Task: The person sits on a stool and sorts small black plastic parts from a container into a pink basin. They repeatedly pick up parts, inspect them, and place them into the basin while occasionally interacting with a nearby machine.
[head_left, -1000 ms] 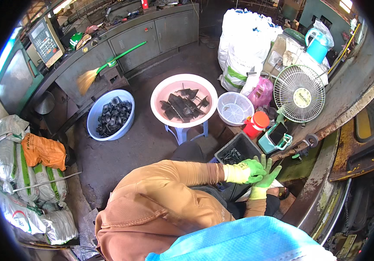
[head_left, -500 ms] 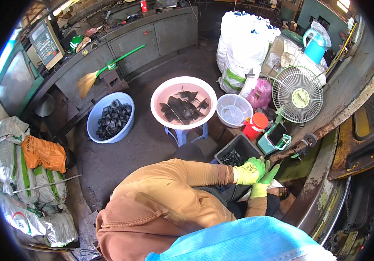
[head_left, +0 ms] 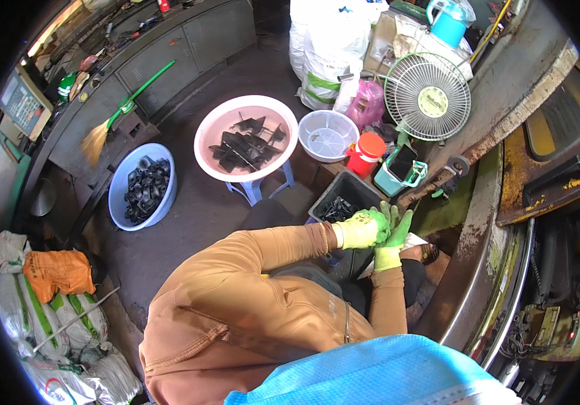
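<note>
Both of my hands wear yellow-green work gloves and meet over the near right edge of a black tub (head_left: 356,186). My left hand (head_left: 364,229) is closed, its curled fingers against the palm side of the other glove. Whatever it may grip is hidden. Beside it, my right hand (head_left: 395,233) is open, with its fingers stretched out and pointing away from me. Small black parts (head_left: 337,210) lie in the tub just beyond my left hand.
A pink-lined white basin (head_left: 207,160) with flat black pieces stands on a blue stool (head_left: 253,194). Left of it is a blue tub (head_left: 122,209) of black parts. A white basket (head_left: 329,135), red jug (head_left: 366,154), teal basket (head_left: 398,177) and fan (head_left: 431,101) stand ahead right.
The view has shifted, so the surroundings sit further left and higher. My hands stay together; the right hand's fingers are now more spread, with the left still closed against it.
</note>
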`<move>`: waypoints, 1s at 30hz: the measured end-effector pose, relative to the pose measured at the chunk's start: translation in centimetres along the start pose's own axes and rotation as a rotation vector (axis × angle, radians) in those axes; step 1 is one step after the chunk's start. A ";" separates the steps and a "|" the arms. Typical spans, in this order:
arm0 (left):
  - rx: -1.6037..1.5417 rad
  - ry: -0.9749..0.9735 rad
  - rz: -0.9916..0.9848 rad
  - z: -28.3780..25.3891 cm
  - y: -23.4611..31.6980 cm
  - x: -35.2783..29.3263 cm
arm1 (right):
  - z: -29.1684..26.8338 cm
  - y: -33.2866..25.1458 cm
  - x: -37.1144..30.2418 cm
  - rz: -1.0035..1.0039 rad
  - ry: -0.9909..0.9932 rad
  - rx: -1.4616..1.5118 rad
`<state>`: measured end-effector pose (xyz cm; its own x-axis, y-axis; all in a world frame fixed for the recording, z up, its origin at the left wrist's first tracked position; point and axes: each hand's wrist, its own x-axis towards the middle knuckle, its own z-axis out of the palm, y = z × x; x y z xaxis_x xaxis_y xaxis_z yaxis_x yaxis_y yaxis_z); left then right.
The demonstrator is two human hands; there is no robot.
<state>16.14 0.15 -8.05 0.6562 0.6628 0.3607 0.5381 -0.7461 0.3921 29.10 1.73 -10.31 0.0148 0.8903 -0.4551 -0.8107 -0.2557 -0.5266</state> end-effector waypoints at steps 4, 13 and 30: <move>0.052 -0.073 -0.297 0.3 1.3 1.6 | -0.7 0.1 0.7 -0.014 0.044 0.012; -0.092 0.022 0.364 -0.3 -2.7 -0.6 | -0.3 0.5 -0.2 0.032 -0.096 -0.117; -0.331 -0.031 0.225 0.6 -1.5 -1.2 | -1.5 0.3 -0.6 0.109 -0.102 -0.150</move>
<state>14.91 0.42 -9.57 0.7566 0.4794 0.4447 0.1832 -0.8082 0.5596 29.74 0.54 -11.27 -0.1337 0.8859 -0.4442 -0.7079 -0.3991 -0.5828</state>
